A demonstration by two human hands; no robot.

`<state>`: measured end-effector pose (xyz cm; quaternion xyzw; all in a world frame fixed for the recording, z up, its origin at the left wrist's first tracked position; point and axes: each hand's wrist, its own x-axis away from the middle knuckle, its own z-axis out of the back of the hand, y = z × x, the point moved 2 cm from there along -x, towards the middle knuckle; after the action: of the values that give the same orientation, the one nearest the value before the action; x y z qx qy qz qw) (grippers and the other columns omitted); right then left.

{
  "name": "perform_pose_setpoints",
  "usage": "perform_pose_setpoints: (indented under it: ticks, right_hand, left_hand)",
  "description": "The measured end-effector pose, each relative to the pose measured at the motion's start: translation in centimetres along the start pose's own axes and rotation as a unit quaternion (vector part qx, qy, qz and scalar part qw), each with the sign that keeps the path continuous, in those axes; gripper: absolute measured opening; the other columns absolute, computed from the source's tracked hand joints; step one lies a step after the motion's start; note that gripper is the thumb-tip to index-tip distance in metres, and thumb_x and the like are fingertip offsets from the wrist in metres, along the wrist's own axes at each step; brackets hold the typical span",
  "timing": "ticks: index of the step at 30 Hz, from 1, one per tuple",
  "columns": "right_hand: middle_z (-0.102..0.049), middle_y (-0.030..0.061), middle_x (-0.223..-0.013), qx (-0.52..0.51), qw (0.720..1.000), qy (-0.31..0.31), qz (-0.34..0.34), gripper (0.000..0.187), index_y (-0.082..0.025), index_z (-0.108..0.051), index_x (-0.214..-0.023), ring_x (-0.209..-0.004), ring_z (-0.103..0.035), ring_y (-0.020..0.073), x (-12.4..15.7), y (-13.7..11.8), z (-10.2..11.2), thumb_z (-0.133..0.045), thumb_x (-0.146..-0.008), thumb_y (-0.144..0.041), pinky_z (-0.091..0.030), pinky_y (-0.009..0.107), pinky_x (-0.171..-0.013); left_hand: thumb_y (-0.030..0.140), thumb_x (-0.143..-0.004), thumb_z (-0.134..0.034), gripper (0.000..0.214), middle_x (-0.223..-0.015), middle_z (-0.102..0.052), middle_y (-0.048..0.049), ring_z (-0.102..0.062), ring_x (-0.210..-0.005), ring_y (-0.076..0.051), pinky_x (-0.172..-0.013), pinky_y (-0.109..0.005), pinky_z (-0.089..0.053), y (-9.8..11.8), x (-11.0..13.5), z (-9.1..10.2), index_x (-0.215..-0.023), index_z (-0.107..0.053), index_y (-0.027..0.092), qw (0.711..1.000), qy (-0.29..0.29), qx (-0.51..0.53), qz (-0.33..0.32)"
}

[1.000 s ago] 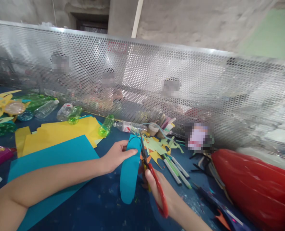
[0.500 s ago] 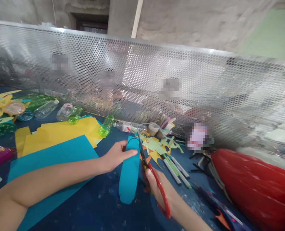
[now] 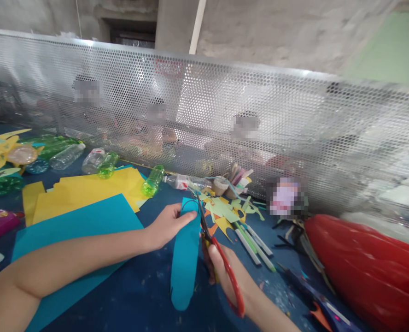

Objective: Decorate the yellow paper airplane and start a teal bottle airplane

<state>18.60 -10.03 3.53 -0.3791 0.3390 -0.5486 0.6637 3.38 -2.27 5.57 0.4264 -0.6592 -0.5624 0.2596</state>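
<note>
My left hand (image 3: 166,224) pinches the top of a long teal paper strip (image 3: 184,258) with a rounded lower end, holding it up over the blue table (image 3: 145,295). My right hand (image 3: 227,272) grips red-handled scissors (image 3: 221,263), fingers through the loops. The blades point up and away along the strip's right edge, near a pencil line drawn at its top.
Teal sheet (image 3: 76,230) and yellow sheets (image 3: 87,191) lie at left, with plastic bottles (image 3: 152,181) behind them. Paper scraps (image 3: 225,212) and markers (image 3: 256,244) sit right of the scissors. A red glossy object (image 3: 363,267) fills the right. A perforated metal screen (image 3: 225,115) closes off the back; people sit behind it.
The teal strip has dropped lower and tilted slightly in my left hand. The scissors have shifted a little left and up along its edge.
</note>
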Motion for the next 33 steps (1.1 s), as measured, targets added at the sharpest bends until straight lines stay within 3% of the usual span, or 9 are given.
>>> perform_pose_setpoints:
  ticks: [11,20,33]
  right_hand:
    - [-0.043,-0.0016,-0.048,-0.037,0.998,0.017,-0.047,0.054,-0.022,-0.043,-0.063,-0.041,-0.042,0.0129,-0.01,-0.39,-0.57,-0.030,-0.081,-0.071,-0.038,0.026,-0.038]
    - [-0.038,-0.0035,-0.050,-0.042,0.998,0.028,-0.038,0.051,-0.021,-0.044,-0.068,-0.041,-0.037,0.0106,-0.09,-0.16,-0.60,-0.033,-0.082,-0.068,-0.034,0.024,-0.036]
    - [-0.037,-0.0043,-0.042,-0.032,0.997,0.033,-0.057,0.054,-0.022,-0.042,-0.065,-0.036,-0.036,0.0107,0.03,-0.04,-0.83,-0.028,-0.082,-0.072,-0.034,0.023,-0.034]
  left_hand:
    - [0.040,-0.078,-0.063,0.024,-0.071,-0.065,-0.0021,-0.059,-0.064,-0.015,-0.064,-0.028,-0.048,0.37,0.20,-0.51,-0.075,-0.062,0.016,1.000,-0.019,0.024,-0.005]
    - [0.036,-0.078,-0.064,0.022,-0.072,-0.066,-0.0027,-0.061,-0.066,-0.014,-0.068,-0.029,-0.050,0.19,0.30,-0.60,-0.077,-0.064,0.015,0.998,-0.024,0.056,-0.003]
    - [0.041,-0.073,-0.069,0.028,-0.068,-0.067,-0.0034,-0.062,-0.062,-0.014,-0.062,-0.027,-0.052,0.22,0.25,-0.80,-0.074,-0.062,0.014,0.995,-0.012,0.084,0.043]
